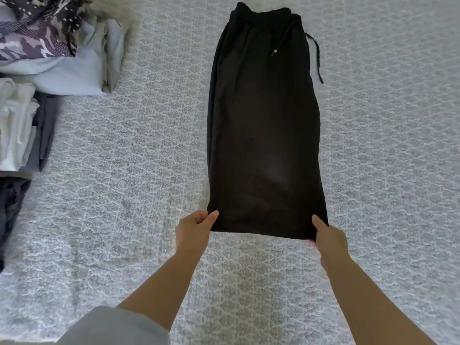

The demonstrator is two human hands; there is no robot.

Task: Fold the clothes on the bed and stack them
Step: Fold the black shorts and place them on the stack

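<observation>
We see a pair of black trousers [266,125] laid lengthwise on the bed [129,150], folded in half along their length, with the waistband at the far end and the leg hems at the near end. A black drawstring [315,56] trails off the right side of the waistband, and a second cord with a yellow tip [274,53] lies on the fabric just below it.

Both hands hold the near hem. The left hand [195,229] pinches the near left corner between thumb and fingers. The right hand [328,239] grips the near right corner, thumb on top of the cloth; its fingers are under the fabric, so we cannot see them clearly. The hem looks slightly lifted off the bed between the two hands.

Along the left edge sit piles of clothes: at the far left a patterned purple and black garment [37,28] on top of pale blue clothing [82,70], nearer a stack of white and grey pieces [17,128], and nearest a dark item [11,207]. A grey sleeve [117,327] shows at the bottom left.
</observation>
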